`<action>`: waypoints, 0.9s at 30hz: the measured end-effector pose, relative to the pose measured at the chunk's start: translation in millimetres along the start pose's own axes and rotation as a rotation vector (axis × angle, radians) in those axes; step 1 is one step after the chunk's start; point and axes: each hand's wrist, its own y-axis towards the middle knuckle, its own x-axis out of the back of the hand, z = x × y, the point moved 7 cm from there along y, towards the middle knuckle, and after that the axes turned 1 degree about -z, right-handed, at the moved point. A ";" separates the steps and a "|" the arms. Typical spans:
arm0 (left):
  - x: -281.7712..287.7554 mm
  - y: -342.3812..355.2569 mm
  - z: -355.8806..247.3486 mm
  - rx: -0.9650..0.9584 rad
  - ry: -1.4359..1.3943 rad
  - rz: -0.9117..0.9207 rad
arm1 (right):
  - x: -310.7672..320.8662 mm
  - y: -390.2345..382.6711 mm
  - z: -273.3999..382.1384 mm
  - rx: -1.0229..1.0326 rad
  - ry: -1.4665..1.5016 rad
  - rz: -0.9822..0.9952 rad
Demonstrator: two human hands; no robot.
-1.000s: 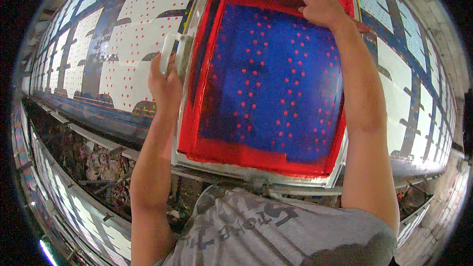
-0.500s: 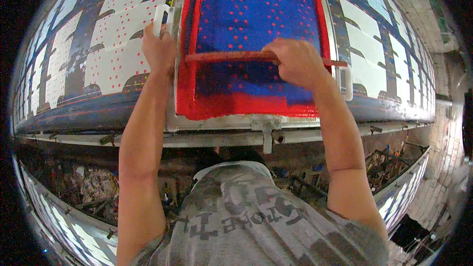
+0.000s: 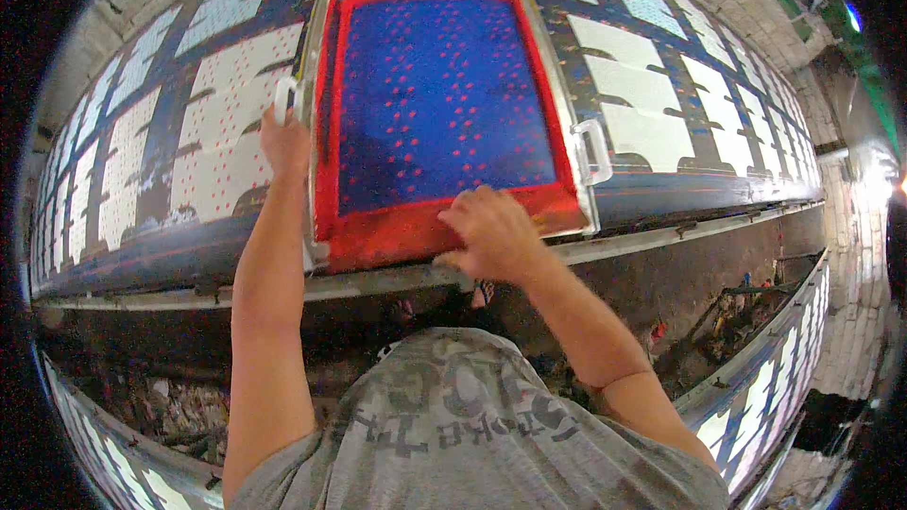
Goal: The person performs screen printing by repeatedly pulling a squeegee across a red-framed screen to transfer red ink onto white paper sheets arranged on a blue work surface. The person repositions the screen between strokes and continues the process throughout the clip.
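My left hand (image 3: 285, 142) is wrapped round the white handle (image 3: 287, 93) on the left side of a printing screen (image 3: 444, 104) with a blue middle speckled red, red-inked borders and a pale metal frame. My right hand (image 3: 487, 231) is over the screen's near red band (image 3: 378, 231), fingers apart and slightly bent; whether a squeegee lies under it I cannot make out. A second white handle (image 3: 595, 151) sticks out on the frame's right side.
A long printing table (image 3: 642, 189) carries white cut pieces (image 3: 624, 94) on both sides, those at left printed with red dots. A metal rail (image 3: 699, 227) runs along the near edge. Below are my feet (image 3: 482, 293) and clutter; a brick wall (image 3: 841, 255) stands at the right.
My right hand has moved down to the screen's near end and loosened from the squeegee, which no longer shows plainly. My left hand stays on the handle while the view has shifted.
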 end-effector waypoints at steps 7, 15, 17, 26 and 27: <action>0.4 8.1 10.1 -0.061 0.236 -0.097 | 2.7 -23.6 -7.8 0.110 0.113 -0.073; 2.7 12.9 13.5 -0.063 0.346 -0.092 | 70.2 -79.6 -129.8 -0.076 0.237 -0.537; 2.9 13.4 12.5 -0.044 0.345 -0.087 | 80.3 -96.1 -171.5 -0.300 0.202 -0.647; 4.4 13.7 25.0 -0.046 0.232 -0.062 | 28.0 -115.3 -263.4 -0.824 0.973 -0.470; 4.7 13.4 27.2 -0.026 0.202 -0.069 | 32.4 -114.6 -261.1 -0.785 0.945 -0.467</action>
